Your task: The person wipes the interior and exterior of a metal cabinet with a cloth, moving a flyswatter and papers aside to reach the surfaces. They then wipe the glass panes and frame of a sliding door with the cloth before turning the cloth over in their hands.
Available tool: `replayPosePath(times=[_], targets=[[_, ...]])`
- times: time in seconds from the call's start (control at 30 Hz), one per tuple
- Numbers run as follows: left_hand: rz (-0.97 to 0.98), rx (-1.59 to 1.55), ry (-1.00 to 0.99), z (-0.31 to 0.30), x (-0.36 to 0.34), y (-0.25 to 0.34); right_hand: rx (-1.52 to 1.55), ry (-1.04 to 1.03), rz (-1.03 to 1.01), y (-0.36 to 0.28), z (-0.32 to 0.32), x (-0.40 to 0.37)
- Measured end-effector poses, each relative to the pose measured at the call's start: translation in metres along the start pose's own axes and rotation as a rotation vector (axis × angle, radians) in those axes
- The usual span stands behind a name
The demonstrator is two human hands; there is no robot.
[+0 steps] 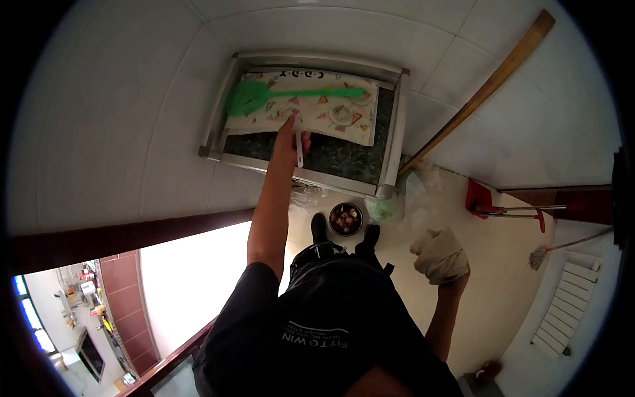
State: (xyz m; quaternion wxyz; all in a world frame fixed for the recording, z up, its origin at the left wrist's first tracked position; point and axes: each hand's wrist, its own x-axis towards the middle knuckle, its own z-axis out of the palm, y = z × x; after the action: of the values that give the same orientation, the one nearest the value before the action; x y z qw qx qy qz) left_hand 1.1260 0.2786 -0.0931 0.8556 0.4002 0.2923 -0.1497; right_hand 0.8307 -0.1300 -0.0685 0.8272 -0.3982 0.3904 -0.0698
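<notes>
My left hand (291, 140) is closed around a slim white handle (299, 153) with a rounded end. The rest of this tool is hidden by my fingers or blends into the pale printed sheet (350, 129) beyond. That sheet lies on a dark-topped, metal-framed stand (264, 144), with a green fly swatter (251, 98) across it, just past my fingertips. At lower right, my right hand (456, 281) grips a bunched beige cloth (439, 257), which covers most of its fingers.
Between my feet stands a metal bowl (346, 233) of brownish round pieces. A long wooden pole (486, 89) leans against the tiled wall. Clear plastic bags (383, 206) lie under the stand. A red dustpan (477, 197), a mop (538, 258) and a white radiator (565, 304) are at right.
</notes>
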Motion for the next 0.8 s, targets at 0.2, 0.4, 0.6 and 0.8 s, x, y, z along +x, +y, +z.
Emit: replayPosePath(times=[0.2, 0.4, 0.6, 0.8], targets=[[0.056, 0.165, 0.209, -0.011, 0.035, -0.004, -0.004, -0.015, 0.005, 0.010, -0.005, -0.006], [0.177, 0.166, 0.183, -0.022, -0.033, -0.033, -0.052, -0.018, -0.016, 0.009, 0.001, -0.012], [0.123, 0.240, 0.126, -0.050, -0.098, -0.049, -0.201, -0.122, -0.091, 0.004, 0.008, -0.011], [0.178, 0.233, 0.011, -0.083, -0.130, -0.061, -0.385, -0.243, -0.162, -0.013, 0.039, -0.018]])
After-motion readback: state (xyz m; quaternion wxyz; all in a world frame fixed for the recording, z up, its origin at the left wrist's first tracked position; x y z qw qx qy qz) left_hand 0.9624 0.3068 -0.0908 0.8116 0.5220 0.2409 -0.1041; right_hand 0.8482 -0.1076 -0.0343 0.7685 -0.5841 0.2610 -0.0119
